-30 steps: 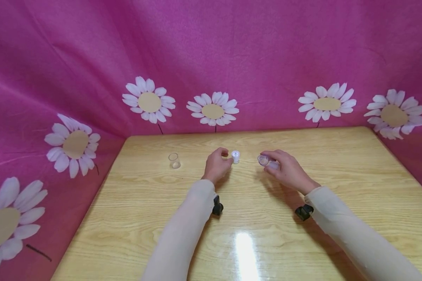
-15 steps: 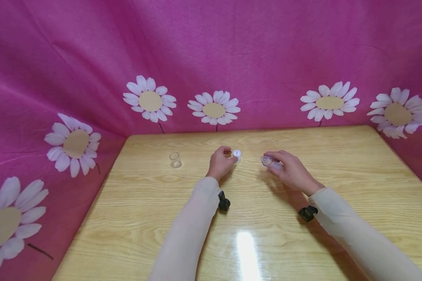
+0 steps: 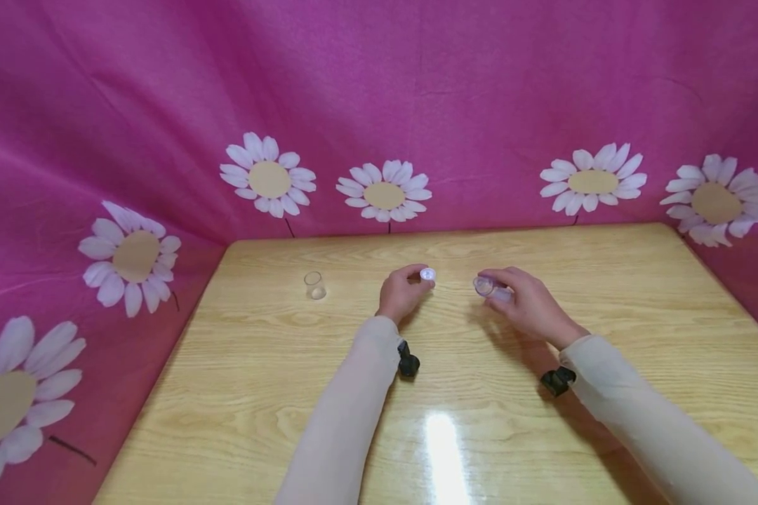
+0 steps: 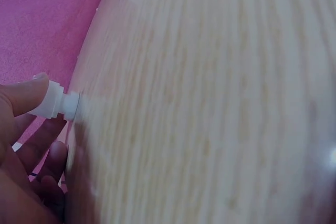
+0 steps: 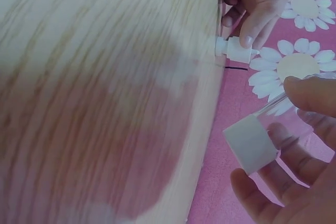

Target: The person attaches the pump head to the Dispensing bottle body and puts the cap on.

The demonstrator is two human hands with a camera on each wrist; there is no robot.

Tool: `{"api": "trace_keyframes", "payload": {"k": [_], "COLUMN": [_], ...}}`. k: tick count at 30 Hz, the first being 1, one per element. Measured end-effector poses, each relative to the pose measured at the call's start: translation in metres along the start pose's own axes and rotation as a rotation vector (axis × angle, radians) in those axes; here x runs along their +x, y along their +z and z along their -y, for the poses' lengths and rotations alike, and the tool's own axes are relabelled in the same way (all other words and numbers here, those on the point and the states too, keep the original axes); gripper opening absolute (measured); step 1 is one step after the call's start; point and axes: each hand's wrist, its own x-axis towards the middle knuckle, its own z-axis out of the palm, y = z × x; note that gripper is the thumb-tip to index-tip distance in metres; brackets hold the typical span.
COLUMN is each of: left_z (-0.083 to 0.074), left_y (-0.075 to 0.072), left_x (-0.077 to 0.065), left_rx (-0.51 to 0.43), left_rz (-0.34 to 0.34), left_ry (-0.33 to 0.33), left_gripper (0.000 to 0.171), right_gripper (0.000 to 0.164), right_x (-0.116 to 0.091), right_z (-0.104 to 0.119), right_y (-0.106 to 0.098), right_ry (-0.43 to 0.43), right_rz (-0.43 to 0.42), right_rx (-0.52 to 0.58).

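My left hand (image 3: 404, 291) pinches a small white stepped plastic piece (image 3: 427, 275) between thumb and fingers. In the left wrist view, the thumb lies along the wide part of this white piece (image 4: 51, 99), and its narrow end is right at the tabletop. My right hand (image 3: 527, 301) holds a small clear cylinder with a white end (image 3: 500, 295), tilted, its round rim facing left. The right wrist view shows its white end (image 5: 250, 144) pointing toward the table, with thumb and fingers around the clear part.
A small clear cup (image 3: 315, 286) stands upright on the wooden table (image 3: 259, 393), left of my left hand. A pink cloth with white flowers (image 3: 480, 105) hangs behind the table and along its sides. A bright light reflection lies near the front.
My left hand has moved slightly right and taken the white piece between thumb and fingers. My right hand, still gripping the clear cylinder, has shifted a little right.
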Motion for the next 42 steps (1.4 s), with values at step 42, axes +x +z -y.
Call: {"api": "trace_keyframes", "payload": {"k": [42], "left_z": [-0.005], "left_y": [-0.09], "left_x": [-0.084], "left_rx": [-0.112], "left_rz": [0.004], "left_ry": [0.166], "left_gripper": [0.04], "right_gripper": [0.044], "right_x": [0.023], "right_z": [0.034], "right_y": [0.023], "right_ry": [-0.075], "right_rz": [0.023], "right_rx": [0.034]}}
